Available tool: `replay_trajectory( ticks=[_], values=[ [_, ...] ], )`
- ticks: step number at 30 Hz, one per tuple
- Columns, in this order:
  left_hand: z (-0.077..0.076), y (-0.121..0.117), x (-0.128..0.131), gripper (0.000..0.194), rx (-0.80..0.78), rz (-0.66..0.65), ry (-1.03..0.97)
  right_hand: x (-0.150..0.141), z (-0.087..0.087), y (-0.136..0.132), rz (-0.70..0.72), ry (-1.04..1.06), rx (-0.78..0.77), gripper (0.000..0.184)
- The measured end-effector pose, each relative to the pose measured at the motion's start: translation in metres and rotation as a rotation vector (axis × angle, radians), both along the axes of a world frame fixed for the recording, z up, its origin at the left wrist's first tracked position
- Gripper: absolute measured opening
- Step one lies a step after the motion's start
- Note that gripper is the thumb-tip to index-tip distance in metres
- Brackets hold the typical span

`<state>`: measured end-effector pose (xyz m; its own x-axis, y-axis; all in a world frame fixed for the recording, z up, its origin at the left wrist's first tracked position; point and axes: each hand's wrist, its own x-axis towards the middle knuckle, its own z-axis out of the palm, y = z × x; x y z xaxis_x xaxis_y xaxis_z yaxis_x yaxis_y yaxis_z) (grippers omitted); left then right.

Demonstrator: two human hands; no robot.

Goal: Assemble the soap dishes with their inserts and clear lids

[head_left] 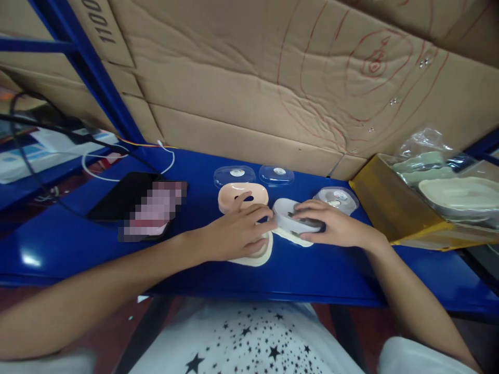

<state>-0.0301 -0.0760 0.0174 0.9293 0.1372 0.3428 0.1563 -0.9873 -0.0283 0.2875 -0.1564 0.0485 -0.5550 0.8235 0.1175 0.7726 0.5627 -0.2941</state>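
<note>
My right hand (331,223) grips the right end of a white oval soap dish (284,214), fingers over its rim and thumb below. Something dark shows in the dish beside the fingers; I cannot make it out. A cream piece (290,237) lies under the dish. My left hand (241,231) is open with fingers apart, above a cream oval tray (262,257) that it partly hides. Its fingertips come close to the white dish's left end; contact is unclear. Just behind it sits a peach oval dish (224,196) with dark openings in its floor.
Clear lids with round stickers lie behind the dishes: a left one (222,176), a middle one (268,175) and a right one (351,200). A taped carton (374,208) of bagged pieces stands right. A phone (156,208) lies left on the blue table (312,283). Cardboard (234,78) rises behind.
</note>
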Motion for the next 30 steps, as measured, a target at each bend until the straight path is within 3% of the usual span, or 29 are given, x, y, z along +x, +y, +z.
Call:
replay_trajectory(
  ticks=[2, 5, 9, 13, 17, 21, 25, 30],
  values=[
    [0.000, -0.003, 0.000, 0.029, 0.042, -0.017, -0.004, -0.001, 0.003, 0.001, -0.019, 0.056, 0.023, 0.043],
    [0.000, -0.006, 0.000, 0.032, 0.055, -0.042, -0.012, 0.001, -0.008, 0.009, -0.102, 0.098, 0.182, 0.040],
    [-0.002, -0.008, 0.000, 0.040, 0.007, -0.082, 0.020, 0.006, -0.028, 0.022, -0.169, 0.003, 0.320, 0.037],
    [-0.004, -0.007, 0.001, 0.043, 0.005, -0.070, 0.001, 0.003, -0.037, 0.027, -0.256, -0.077, 0.374, 0.034],
    [-0.008, 0.000, 0.002, 0.033, 0.102, 0.041, -0.020, -0.007, -0.036, 0.024, -0.314, -0.090, 0.420, 0.033],
    [-0.010, 0.010, 0.001, 0.032, 0.162, 0.129, -0.035, -0.015, -0.026, 0.015, -0.237, -0.091, 0.390, 0.034],
    [-0.011, 0.014, 0.002, 0.033, 0.162, 0.111, -0.048, -0.018, -0.024, 0.009, -0.211, -0.140, 0.390, 0.034],
    [-0.009, 0.011, 0.001, 0.025, 0.092, 0.008, -0.039, -0.016, -0.034, 0.015, -0.255, -0.143, 0.413, 0.037]
  ],
)
